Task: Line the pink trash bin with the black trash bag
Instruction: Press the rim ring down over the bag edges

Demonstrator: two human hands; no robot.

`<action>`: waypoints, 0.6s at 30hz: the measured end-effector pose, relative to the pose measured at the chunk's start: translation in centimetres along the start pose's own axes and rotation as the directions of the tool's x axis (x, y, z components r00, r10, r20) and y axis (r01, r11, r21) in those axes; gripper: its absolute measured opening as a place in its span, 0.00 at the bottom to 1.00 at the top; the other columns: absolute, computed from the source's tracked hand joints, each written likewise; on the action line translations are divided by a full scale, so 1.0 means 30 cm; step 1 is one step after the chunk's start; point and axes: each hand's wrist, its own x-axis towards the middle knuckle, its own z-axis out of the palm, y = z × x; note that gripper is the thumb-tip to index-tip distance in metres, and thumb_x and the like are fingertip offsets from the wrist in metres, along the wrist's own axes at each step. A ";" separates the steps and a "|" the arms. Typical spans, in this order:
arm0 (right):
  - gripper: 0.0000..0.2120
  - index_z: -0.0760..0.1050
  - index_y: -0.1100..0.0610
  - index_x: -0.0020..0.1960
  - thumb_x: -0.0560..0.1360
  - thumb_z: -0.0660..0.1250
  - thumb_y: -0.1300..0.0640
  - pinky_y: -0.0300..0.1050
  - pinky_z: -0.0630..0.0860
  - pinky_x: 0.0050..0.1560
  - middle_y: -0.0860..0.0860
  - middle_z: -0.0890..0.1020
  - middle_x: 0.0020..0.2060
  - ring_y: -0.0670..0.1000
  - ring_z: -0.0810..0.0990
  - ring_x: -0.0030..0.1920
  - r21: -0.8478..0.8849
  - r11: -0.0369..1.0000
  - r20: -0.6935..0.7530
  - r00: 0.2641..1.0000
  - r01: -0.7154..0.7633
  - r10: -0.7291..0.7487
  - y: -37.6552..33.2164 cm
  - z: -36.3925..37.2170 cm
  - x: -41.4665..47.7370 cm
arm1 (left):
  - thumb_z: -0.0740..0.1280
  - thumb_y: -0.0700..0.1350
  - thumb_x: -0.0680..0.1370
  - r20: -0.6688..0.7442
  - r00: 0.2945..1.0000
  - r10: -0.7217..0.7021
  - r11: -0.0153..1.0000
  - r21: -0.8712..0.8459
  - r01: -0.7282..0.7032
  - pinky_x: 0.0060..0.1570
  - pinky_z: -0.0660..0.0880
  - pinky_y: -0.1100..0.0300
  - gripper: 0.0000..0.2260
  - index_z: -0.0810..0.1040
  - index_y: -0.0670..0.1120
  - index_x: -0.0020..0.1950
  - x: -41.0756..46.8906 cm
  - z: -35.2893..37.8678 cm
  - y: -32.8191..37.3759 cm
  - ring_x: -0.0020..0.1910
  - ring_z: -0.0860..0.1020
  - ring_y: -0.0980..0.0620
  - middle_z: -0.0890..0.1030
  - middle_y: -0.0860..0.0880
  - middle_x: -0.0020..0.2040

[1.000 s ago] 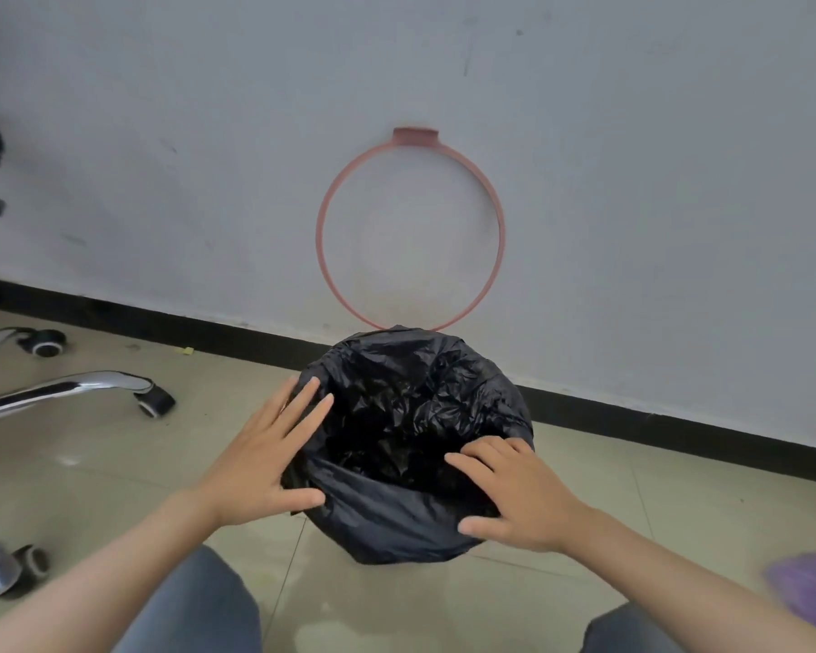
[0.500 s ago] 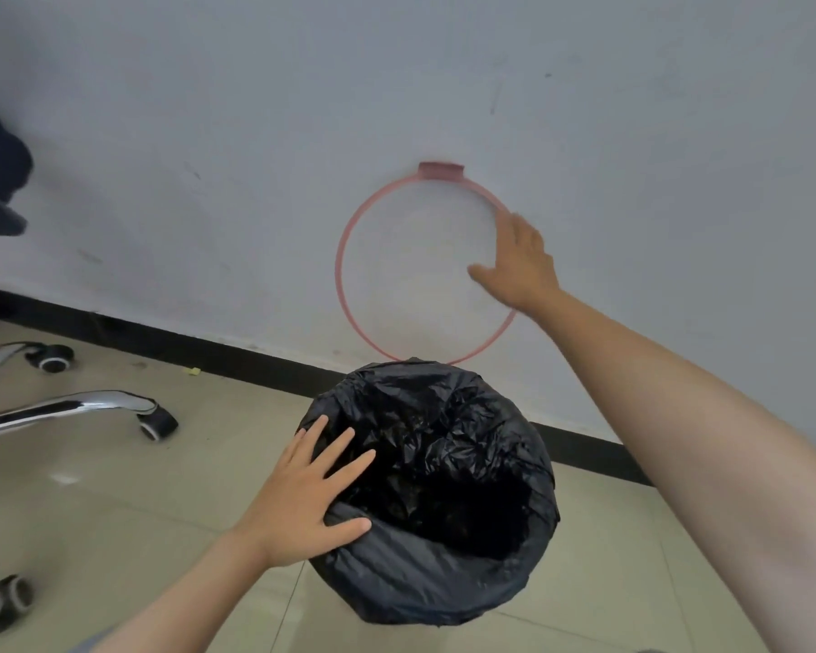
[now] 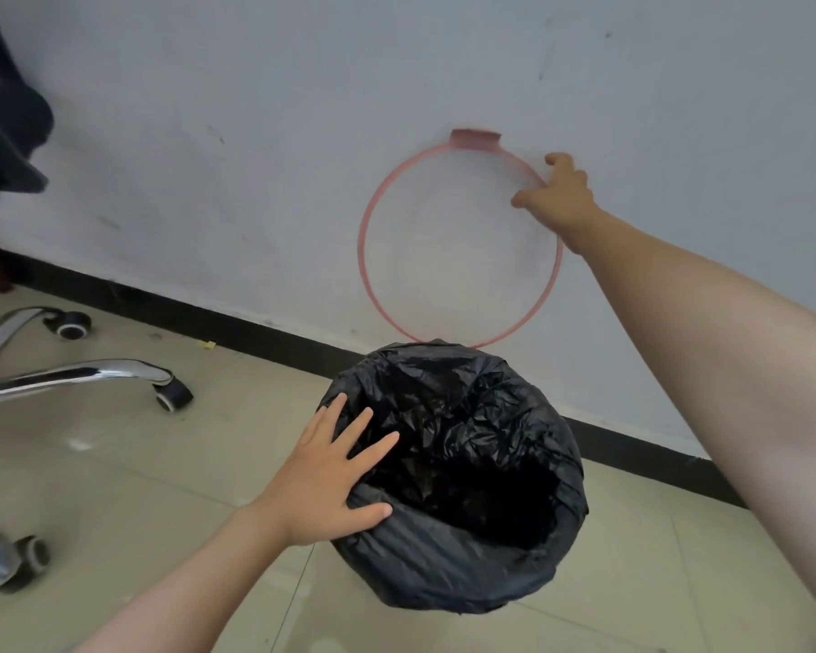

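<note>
The round bin wrapped in crinkled black plastic trash bag (image 3: 462, 468) stands on the beige tiled floor (image 3: 114, 487) near the white wall's black skirting; the bag is folded out over the rim all round, so none of the bin's pink shows, and its mouth faces up. The thin pink plastic hoop with a small tab at its top (image 3: 460, 242) stands upright against the white wall (image 3: 255, 134), directly at 12 o'clock from the bin mouth, its lowest arc meeting the bin's far rim. The left hand (image 3: 335, 478) lies flat with fingers spread wide on the bag at the rim's 9 o'clock side, steadying it, gripping nothing. The right hand (image 3: 559, 195), arm stretched out, is at the hoop's 2 o'clock arc, fingers curled at the ring; whether they have closed round it I cannot tell. The hoop's plane is vertical while the rim's is level, so it probably must swing down toward 6 o'clock onto the bag, and the right hand is the nearer one.
</note>
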 end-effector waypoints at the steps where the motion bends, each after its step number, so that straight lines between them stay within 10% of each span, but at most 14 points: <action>1: 0.32 0.55 0.55 0.72 0.72 0.65 0.55 0.54 0.63 0.68 0.60 0.61 0.69 0.61 0.61 0.69 -0.033 0.999 0.002 1.000 0.005 -0.005 0.000 -0.011 -0.004 | 0.45 0.75 0.65 0.026 1.000 -0.011 1.000 -0.006 0.011 0.67 0.27 0.57 0.36 0.47 0.63 0.71 0.002 -0.010 0.004 0.69 0.30 0.47 0.47 0.48 0.77; 7: 0.21 0.68 0.55 0.64 0.74 0.59 0.46 0.54 0.66 0.57 0.58 0.76 0.55 0.61 0.69 0.61 -0.365 0.899 -0.028 0.962 0.242 -0.271 0.011 -0.082 -0.155 | 0.38 0.75 0.60 0.053 0.995 -0.084 0.996 -0.006 0.085 0.68 0.33 0.56 0.38 0.35 0.64 0.67 -0.013 -0.029 0.023 0.70 0.30 0.51 0.40 0.51 0.76; 11: 0.37 0.74 0.58 0.58 0.70 0.44 0.31 0.48 0.64 0.50 0.48 0.75 0.47 0.54 0.73 0.52 -0.106 0.871 0.019 0.877 0.480 -0.481 0.078 -0.128 -0.441 | 0.47 0.67 0.68 -0.145 0.954 -0.264 0.927 -0.311 0.209 0.73 0.42 0.55 0.39 0.35 0.51 0.72 -0.044 0.005 0.045 0.74 0.39 0.52 0.40 0.51 0.75; 15: 0.45 0.72 0.60 0.64 0.71 0.36 0.29 0.40 0.65 0.60 0.50 0.77 0.58 0.47 0.72 0.59 0.034 0.812 0.305 0.767 0.583 -0.564 0.206 -0.090 -0.725 | 0.51 0.50 0.78 -0.088 0.862 -0.499 0.401 -0.905 0.140 0.68 0.53 0.66 0.25 0.44 0.54 0.72 -0.063 -0.044 0.108 0.71 0.54 0.59 0.53 0.59 0.69; 18: 0.41 0.67 0.53 0.68 0.72 0.35 0.30 0.44 0.61 0.69 0.56 0.72 0.67 0.52 0.65 0.70 -0.117 0.819 0.569 0.714 0.562 -0.409 0.298 0.003 -0.889 | 0.49 0.58 0.78 -0.059 0.874 -0.482 0.352 -0.927 0.131 0.55 0.58 0.81 0.20 0.48 0.58 0.69 -0.065 -0.070 0.101 0.56 0.63 0.79 0.61 0.67 0.63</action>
